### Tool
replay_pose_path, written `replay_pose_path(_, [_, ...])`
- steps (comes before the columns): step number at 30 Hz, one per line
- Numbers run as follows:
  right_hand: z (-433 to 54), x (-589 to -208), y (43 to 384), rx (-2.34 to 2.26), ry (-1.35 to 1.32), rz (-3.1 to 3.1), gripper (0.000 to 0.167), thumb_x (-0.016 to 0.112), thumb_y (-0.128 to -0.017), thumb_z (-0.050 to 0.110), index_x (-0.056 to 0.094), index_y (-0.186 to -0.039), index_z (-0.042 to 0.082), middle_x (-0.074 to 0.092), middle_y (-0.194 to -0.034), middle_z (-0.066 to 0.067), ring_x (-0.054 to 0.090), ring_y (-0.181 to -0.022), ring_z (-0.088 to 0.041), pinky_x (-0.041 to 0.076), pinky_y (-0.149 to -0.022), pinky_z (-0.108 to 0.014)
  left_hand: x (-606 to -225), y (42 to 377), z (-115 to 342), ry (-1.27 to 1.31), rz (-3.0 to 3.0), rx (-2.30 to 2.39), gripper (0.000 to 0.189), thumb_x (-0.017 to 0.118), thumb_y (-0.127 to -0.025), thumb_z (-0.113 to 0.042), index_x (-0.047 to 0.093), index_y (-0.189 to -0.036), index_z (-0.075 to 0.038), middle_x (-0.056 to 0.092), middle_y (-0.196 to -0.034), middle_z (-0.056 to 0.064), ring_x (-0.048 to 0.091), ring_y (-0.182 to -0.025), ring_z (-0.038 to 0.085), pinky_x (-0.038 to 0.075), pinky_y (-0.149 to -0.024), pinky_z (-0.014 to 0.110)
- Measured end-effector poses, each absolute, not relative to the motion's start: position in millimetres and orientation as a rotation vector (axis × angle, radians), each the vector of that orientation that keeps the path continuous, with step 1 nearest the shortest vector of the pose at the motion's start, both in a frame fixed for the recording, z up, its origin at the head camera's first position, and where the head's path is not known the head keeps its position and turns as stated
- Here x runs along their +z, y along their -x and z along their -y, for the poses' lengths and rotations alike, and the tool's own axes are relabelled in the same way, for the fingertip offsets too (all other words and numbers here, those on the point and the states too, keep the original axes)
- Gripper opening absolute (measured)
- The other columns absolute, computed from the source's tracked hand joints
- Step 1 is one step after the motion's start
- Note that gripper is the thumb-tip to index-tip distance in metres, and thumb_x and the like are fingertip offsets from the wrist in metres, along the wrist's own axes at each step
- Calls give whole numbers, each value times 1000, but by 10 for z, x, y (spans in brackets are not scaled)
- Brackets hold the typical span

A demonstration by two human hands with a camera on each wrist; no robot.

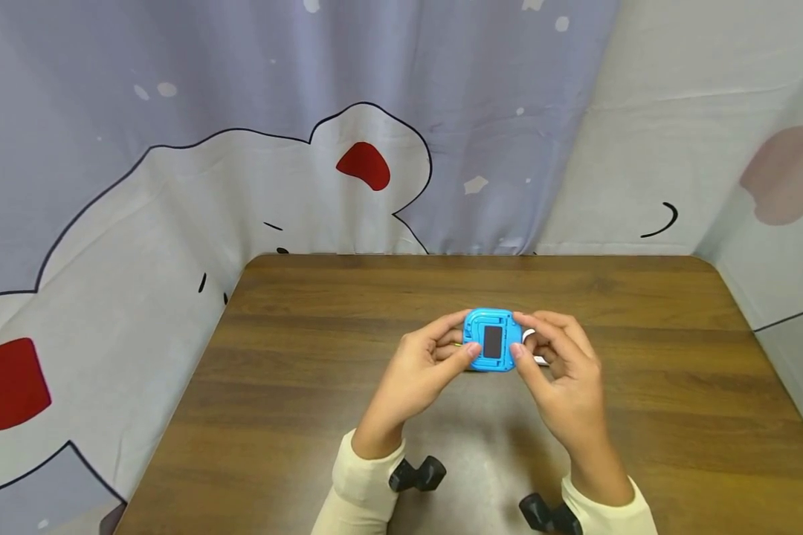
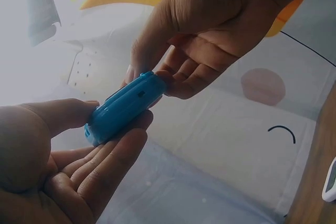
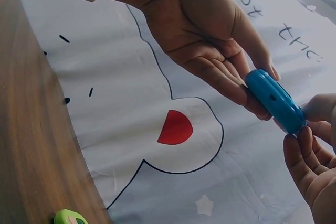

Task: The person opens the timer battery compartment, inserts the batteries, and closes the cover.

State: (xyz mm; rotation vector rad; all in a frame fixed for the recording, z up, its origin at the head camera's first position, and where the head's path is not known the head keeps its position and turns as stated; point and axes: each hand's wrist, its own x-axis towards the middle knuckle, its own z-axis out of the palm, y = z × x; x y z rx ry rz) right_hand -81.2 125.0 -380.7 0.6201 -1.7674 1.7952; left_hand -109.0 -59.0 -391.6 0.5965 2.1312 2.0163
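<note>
A small rounded blue plastic gadget (image 1: 473, 334) is held up above the table, one face toward the head camera. A dark rectangle is set into that recessed face. My left hand (image 1: 411, 375) pinches its left side, thumb on the near face and fingers behind. On the opposite side, my right hand (image 1: 569, 379) grips it between thumb and forefinger. Both wrist views show the gadget (image 2: 123, 109) (image 3: 275, 100) edge-on, with a small dark slot in its rim. The gadget's far face is hidden in the head view.
Behind the right fingers, a white object (image 1: 540, 361) shows in part. A green object (image 3: 71, 217) pokes into the right wrist view at the bottom. The brown wooden table (image 1: 294, 386) meets a patterned curtain (image 1: 495, 148) at its back edge. Black wrist cameras (image 1: 418, 474) are strapped to both sleeves.
</note>
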Motion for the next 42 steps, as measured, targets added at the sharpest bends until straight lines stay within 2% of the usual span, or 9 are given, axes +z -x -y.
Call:
replay_pose_path(5, [-1259,-3818,813,1811,-644,1750,35,56,-80,-27,59,-114,-21,49,-107,-28,52,-80,-17,49,-68,-16,-3912,1095,586,-590,-2117,2030,45,67,-94,-16,54,-136,-6,69,-108,14,71,-92,17,59,-78,32])
replay_pose_path(12, [-1388,-4024,917,1888,-711,1756,40,50,-84,-27,53,-123,-19,52,-116,-25,57,-94,-22,52,-82,-20,-3912,1103,593,-596,-2090,2054,44,67,-94,-15,54,-136,-6,69,-108,15,70,-93,19,58,-80,40])
replay_pose_path(16, [-1439,-4067,941,2042,-715,1763,43,50,-86,-25,49,-128,-17,57,-117,-21,61,-100,-23,53,-85,-23,-3924,1102,598,-601,-2089,2051,45,67,-94,-15,54,-136,-6,69,-109,16,70,-94,19,58,-80,39])
replay_pose_path(22, [-1475,-4085,937,2203,-674,1787,38,49,-91,-19,49,-129,-16,60,-118,-13,62,-100,-20,55,-83,-25,-3949,1098,590,-614,-2092,2037,45,67,-94,-15,54,-136,-6,69,-109,15,70,-95,19,58,-80,34])
replay_pose_path(28, [-1478,-4098,954,2214,-703,1749,38,49,-91,-19,48,-128,-17,59,-116,-15,62,-98,-21,55,-81,-25,-3955,1103,577,-624,-2079,2049,43,66,-95,-13,54,-136,-4,69,-109,16,70,-95,20,58,-80,34])
replay_pose_path(42, [-1511,-4122,939,2249,-627,1808,33,53,-91,-17,50,-123,-18,62,-115,-10,62,-96,-18,56,-77,-24,-3955,1109,581,-635,-2092,2019,42,67,-94,-15,55,-133,-3,70,-105,14,71,-92,18,58,-79,33])
